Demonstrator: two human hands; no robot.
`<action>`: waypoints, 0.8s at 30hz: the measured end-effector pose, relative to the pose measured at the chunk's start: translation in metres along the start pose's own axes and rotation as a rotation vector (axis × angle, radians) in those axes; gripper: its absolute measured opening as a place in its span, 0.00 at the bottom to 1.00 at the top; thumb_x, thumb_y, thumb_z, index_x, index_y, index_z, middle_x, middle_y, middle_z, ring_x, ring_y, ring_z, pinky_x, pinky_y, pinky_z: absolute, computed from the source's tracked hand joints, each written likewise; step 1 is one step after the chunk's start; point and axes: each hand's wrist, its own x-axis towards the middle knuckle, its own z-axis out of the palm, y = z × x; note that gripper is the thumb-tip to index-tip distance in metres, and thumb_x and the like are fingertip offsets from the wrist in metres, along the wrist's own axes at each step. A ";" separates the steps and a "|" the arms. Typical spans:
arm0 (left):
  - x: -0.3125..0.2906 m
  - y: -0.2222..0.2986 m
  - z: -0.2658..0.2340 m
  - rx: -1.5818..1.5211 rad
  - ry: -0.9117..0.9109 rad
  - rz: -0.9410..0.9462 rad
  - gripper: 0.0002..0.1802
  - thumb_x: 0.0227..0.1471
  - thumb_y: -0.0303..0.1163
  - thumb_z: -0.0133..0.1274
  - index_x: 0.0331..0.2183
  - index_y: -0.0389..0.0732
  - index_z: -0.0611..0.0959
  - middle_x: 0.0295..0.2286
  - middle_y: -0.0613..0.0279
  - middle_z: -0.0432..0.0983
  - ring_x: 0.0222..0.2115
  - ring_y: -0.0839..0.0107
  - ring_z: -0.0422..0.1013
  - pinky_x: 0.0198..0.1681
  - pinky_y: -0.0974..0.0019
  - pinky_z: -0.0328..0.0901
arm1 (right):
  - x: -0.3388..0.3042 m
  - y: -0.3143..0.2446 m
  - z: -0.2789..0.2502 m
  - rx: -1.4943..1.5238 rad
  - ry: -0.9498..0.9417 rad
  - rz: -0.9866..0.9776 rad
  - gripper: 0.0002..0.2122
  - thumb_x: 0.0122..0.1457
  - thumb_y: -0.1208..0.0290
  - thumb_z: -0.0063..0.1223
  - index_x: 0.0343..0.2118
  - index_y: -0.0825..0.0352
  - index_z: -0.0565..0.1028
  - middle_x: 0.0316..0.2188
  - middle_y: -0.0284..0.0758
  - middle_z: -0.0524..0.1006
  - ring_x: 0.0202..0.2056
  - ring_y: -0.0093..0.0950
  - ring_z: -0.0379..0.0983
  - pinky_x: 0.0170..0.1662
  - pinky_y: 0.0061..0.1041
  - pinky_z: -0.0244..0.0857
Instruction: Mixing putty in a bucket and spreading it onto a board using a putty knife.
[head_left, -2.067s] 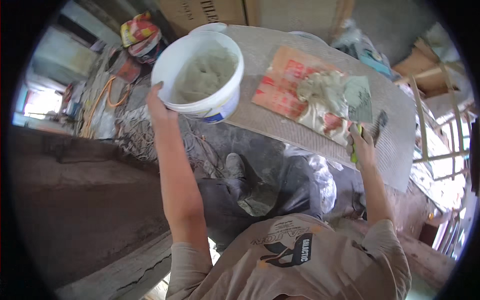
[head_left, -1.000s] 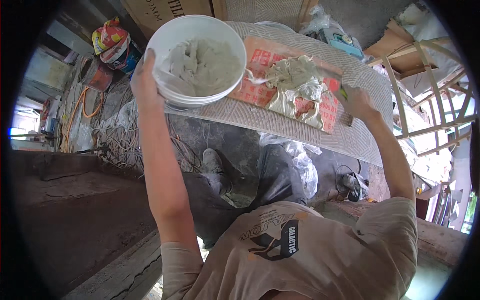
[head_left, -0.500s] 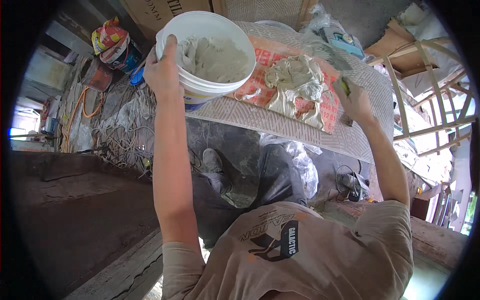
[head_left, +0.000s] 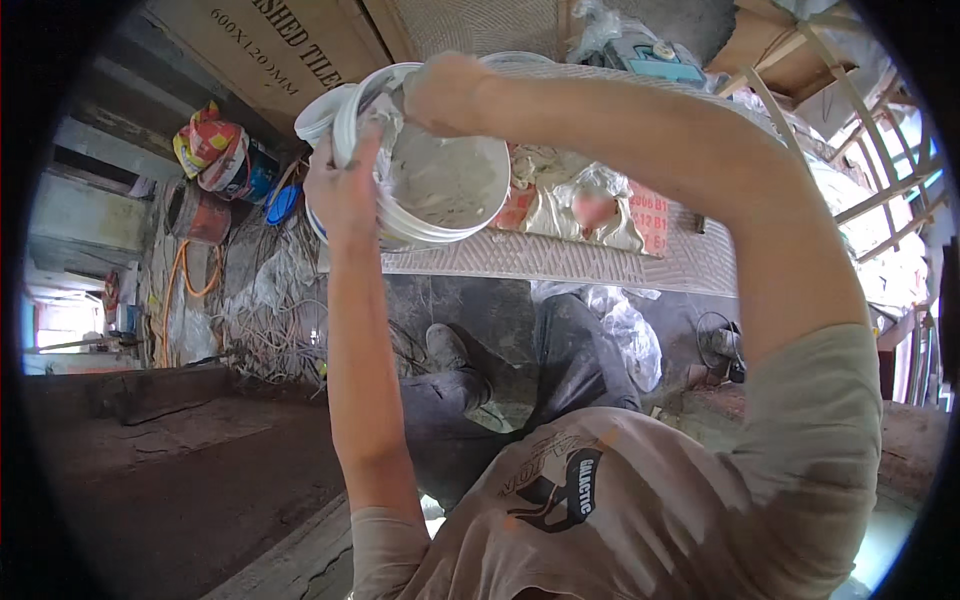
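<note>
A white bucket [head_left: 440, 238] with grey mortar [head_left: 450, 175] inside stands tilted at the near left of a ridged grey slab. My left hand [head_left: 343, 185] is closed round its left rim. Above the bucket's mouth, my right hand [head_left: 450, 95] is closed in a fist, blurred by motion. The putty knife seen in it earlier is mostly hidden now. Pale mortar clings to the inner rim between the hands. To the right of the bucket, a heap of mortar [head_left: 550, 220] lies on an orange printed sheet [head_left: 650, 222].
The ridged slab [head_left: 690, 260] carries these things. Behind it are a cardboard tile box [head_left: 265, 55] and a teal tool case [head_left: 655, 62]. A wooden frame [head_left: 780, 110] rises at the right. Tangled cords, an orange hose [head_left: 185, 270] and plastic sheeting [head_left: 620, 320] lie on the floor.
My right hand has swung left from beyond the mortar heap to the bucket's mouth. My left hand still grips the rim, and the bucket now sits lower, nearer the slab.
</note>
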 end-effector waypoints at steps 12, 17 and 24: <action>-0.014 0.001 -0.016 0.084 -0.181 0.020 0.27 0.47 0.23 0.65 0.51 0.26 0.81 0.42 0.58 0.81 0.40 0.72 0.75 0.48 0.70 0.68 | 0.015 -0.041 0.023 -0.206 -0.341 -0.246 0.10 0.54 0.72 0.61 0.39 0.63 0.86 0.40 0.39 0.85 0.45 0.38 0.83 0.41 0.40 0.78; -0.019 -0.001 -0.013 0.086 -0.199 0.019 0.29 0.44 0.23 0.66 0.51 0.28 0.82 0.42 0.59 0.82 0.39 0.73 0.74 0.47 0.71 0.68 | 0.007 -0.041 0.054 -0.049 -0.300 -0.076 0.10 0.53 0.74 0.60 0.38 0.64 0.86 0.40 0.42 0.85 0.45 0.39 0.83 0.41 0.43 0.77; -0.022 -0.008 -0.030 0.053 -0.237 0.011 0.31 0.43 0.25 0.67 0.52 0.32 0.83 0.42 0.60 0.82 0.39 0.72 0.75 0.47 0.70 0.68 | 0.006 -0.045 0.071 -0.035 -0.484 -0.244 0.11 0.53 0.73 0.57 0.38 0.66 0.86 0.38 0.44 0.84 0.43 0.42 0.82 0.43 0.43 0.77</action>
